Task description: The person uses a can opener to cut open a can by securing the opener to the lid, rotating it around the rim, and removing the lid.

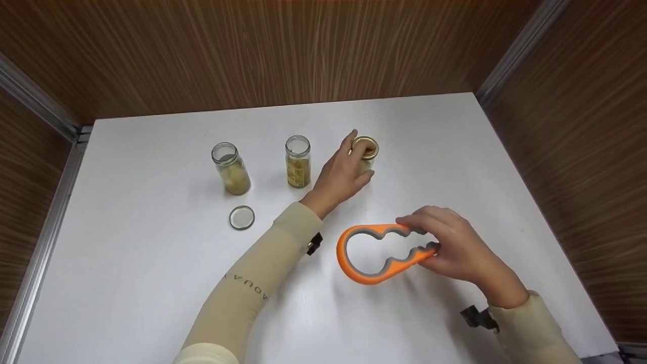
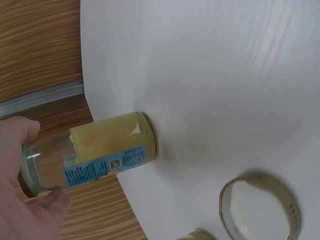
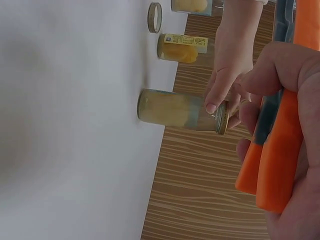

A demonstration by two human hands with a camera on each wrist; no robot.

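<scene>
Left hand [image 1: 339, 174] gripping gold-lidded glass jar [image 1: 365, 153] upright at far centre of white bench [image 1: 455, 151]; right hand [image 1: 452, 245] holding orange multi-ring opener [image 1: 376, 253], not yet applied. Left: two lidless glass jars [image 1: 297, 161], loose lid [image 1: 241, 217].

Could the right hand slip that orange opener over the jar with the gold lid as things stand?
Probably not yet: the left hand wraps its fingers round the gold-lidded glass jar, covering the lid's side. The right hand holds the orange looped opener low, apart.
</scene>
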